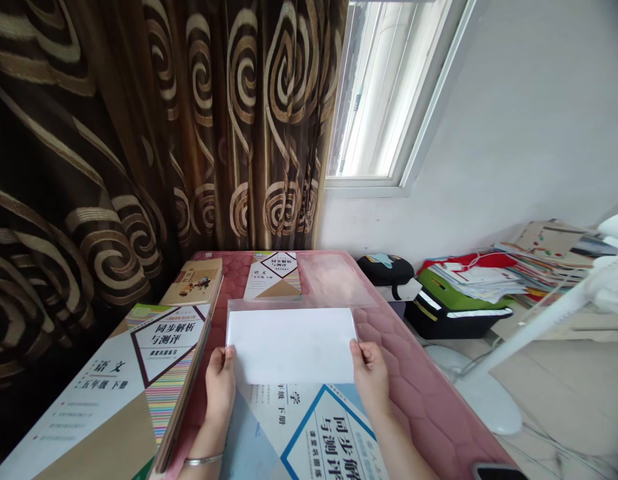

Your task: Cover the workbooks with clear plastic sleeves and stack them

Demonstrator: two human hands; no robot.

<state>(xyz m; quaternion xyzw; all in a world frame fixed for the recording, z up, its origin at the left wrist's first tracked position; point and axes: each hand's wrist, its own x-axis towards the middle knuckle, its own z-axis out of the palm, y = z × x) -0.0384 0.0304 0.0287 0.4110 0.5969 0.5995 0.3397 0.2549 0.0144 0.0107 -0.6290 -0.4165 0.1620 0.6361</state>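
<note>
A blank white sheet [291,343] is stretched level between my two hands. My left hand [220,380] pinches its left edge, a silvery bangle on that wrist. Closed on the right edge is my right hand [371,373]. Clear plastic film [299,305] shows just beyond the sheet's far edge; whether the two are joined I cannot tell. Below the sheet lies a blue-and-white workbook [309,433], turned sideways and partly hidden by it. To the left of my left hand is a stack of workbooks [113,373], with a striped cover on top.
A tan book [195,281] and another workbook [273,275] lie farther back on the pink quilted table cover [413,393]. Beside that workbook is a clear plastic sheet [336,277]. A white lamp or fan stand [533,340], a black-and-green box [453,307] and paper piles stand to the right.
</note>
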